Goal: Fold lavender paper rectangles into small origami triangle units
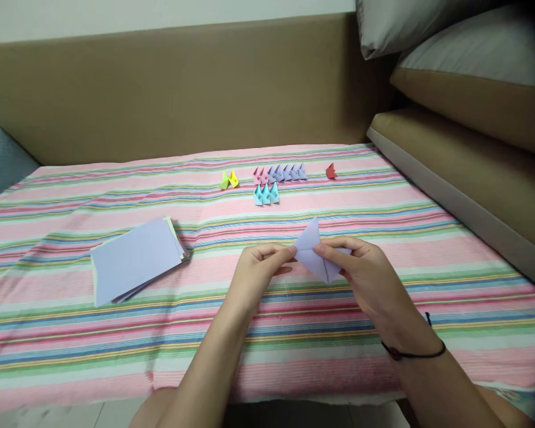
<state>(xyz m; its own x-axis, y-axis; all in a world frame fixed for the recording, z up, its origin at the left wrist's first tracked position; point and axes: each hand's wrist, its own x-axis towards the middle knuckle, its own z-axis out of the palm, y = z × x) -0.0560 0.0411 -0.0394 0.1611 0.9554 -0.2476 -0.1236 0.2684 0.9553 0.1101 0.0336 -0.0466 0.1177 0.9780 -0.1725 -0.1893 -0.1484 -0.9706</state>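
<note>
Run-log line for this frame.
left hand: pinches folded lavender paper, left corner | right hand: pinches same paper, right part | paper stack: on striped cloth, left of hands

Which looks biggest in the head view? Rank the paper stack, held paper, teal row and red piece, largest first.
1. Paper stack
2. Held paper, partly covered
3. Teal row
4. Red piece

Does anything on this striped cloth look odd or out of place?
Nothing looks spilled or damaged. The red folded paper sits alone, to the right of the pink and purple row, and the paper stack looks untidy, its sheets not lined up.
</note>
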